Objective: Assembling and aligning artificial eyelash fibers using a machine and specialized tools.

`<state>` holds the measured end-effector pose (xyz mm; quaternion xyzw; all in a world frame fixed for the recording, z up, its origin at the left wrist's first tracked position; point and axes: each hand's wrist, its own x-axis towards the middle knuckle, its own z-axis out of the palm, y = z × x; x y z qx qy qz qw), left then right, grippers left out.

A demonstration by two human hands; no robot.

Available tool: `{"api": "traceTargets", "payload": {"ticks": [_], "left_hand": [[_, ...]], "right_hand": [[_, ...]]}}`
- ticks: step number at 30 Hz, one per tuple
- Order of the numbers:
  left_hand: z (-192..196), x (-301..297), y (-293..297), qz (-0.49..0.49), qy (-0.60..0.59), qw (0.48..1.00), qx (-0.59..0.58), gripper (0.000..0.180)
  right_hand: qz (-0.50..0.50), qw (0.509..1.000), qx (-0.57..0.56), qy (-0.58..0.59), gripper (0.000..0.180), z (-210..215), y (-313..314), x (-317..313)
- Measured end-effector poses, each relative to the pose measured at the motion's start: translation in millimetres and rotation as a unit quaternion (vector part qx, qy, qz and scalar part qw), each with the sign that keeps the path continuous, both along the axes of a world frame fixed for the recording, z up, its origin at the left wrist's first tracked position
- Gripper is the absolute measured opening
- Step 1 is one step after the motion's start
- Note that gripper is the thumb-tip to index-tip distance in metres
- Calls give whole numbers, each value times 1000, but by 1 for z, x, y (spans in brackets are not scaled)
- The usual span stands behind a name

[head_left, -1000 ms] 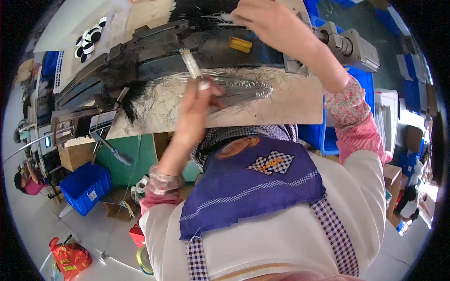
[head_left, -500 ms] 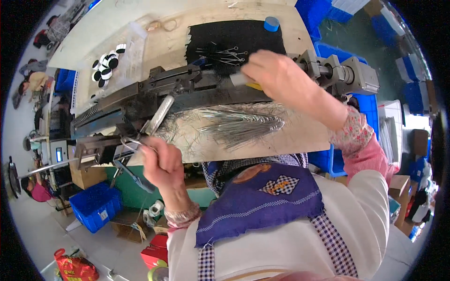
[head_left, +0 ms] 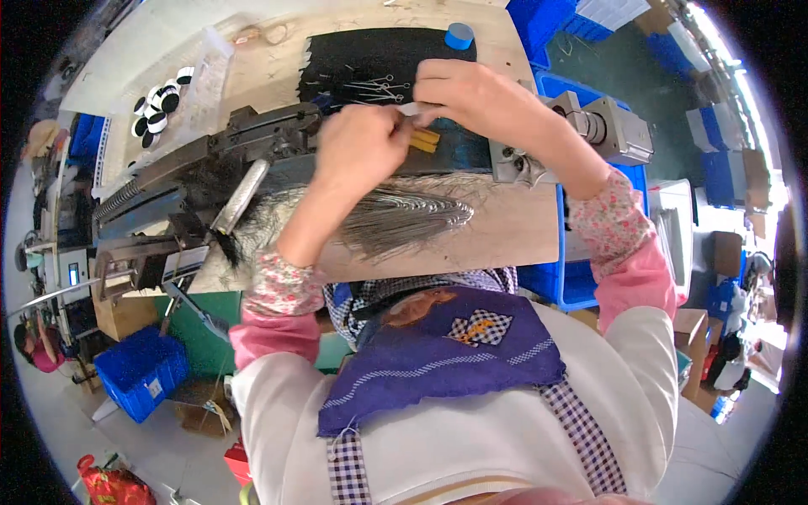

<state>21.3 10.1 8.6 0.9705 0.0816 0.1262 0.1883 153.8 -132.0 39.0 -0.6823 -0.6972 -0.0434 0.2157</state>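
While my right hand (head_left: pixel 461 97) pinched a small, pale, flat piece (head_left: pixel 409 108) over a long, dark metal machine (head_left: pixel 198 162), my left hand (head_left: pixel 362 143) curled narrowly beside it; whether those fingers gripped it, I couldn't tell. A yellow block (head_left: pixel 423 141) sat near my fingertips. Thin silvery wires (head_left: pixel 404 220) lay bundled toward the pale wooden counter's (head_left: pixel 515 220) near edge; toward its far edge, ring-ended metal pins (head_left: pixel 370 87) and a blue round object (head_left: pixel 459 35) rested on ragged black cloth (head_left: pixel 362 55).
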Motion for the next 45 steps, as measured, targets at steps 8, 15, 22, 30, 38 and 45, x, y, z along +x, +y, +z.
{"api": "traceTargets", "payload": {"ticks": [8,15,22,30,38,45], "left_hand": [[12,-65,20,85,-296,951,12,24],[-35,-101,25,-78,-164,164,-970,44],[-38,-71,-29,148,-118,789,-584,28],[-71,-143,33,228,-80,812,-531,27],[-77,-184,100,382,-252,638,-620,36],[-67,-142,33,322,-448,609,-569,24]], "right_hand": [[73,980,157,94,15,-18,53,-15],[8,990,44,133,21,-26,71,-18],[-20,995,20,100,16,-19,73,-22],[8,989,147,-19,25,-11,21,-66],[-320,938,-133,1,26,-101,15,-22],[-185,977,-42,99,23,-72,-41,-40]]}}
